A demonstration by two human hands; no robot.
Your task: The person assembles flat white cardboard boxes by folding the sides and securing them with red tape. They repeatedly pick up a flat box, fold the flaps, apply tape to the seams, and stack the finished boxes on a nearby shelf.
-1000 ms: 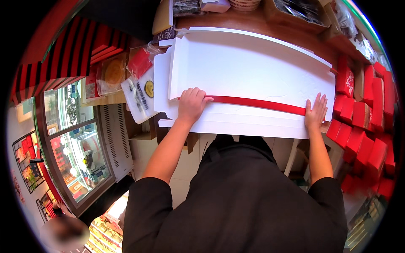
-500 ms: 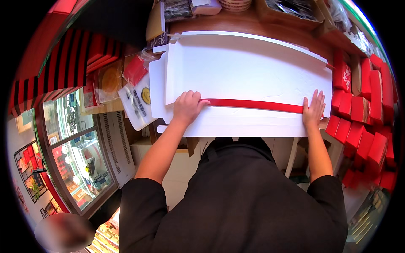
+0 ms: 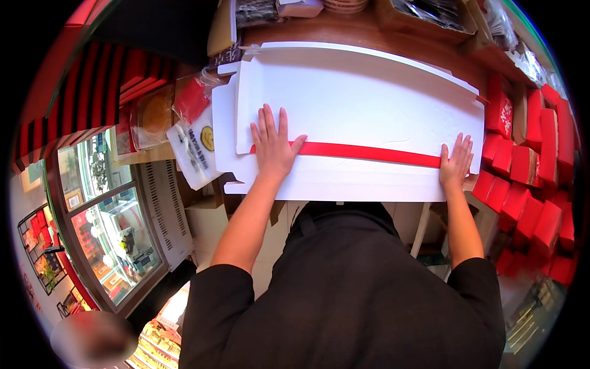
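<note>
In front of me lies a large white cardboard blank [image 3: 369, 101], with its far and left edges folded up. A red strip [image 3: 369, 152] runs across it near the close side, where a flap is turned over, and a white border lies on my side of the strip. My left hand [image 3: 275, 147] rests flat on the left end of the strip, fingers spread and thumb out to the right. At the right end my right hand [image 3: 455, 162] presses flat on the cardboard, fingers stretched out. Neither hand grips anything.
Many red boxes [image 3: 528, 203] are stacked at the right. Plastic packets [image 3: 195, 150] lie left of the cardboard. Along the back of the brown table [image 3: 344, 27] stands an open carton [image 3: 424, 27] with dark packets. Red-and-black stacks [image 3: 80, 92] stand at far left. A person's blurred head [image 3: 92, 338] shows lower left.
My left hand has opened from a curled hold on the strip's left end to lying flat with fingers spread. My right hand stays in place.
</note>
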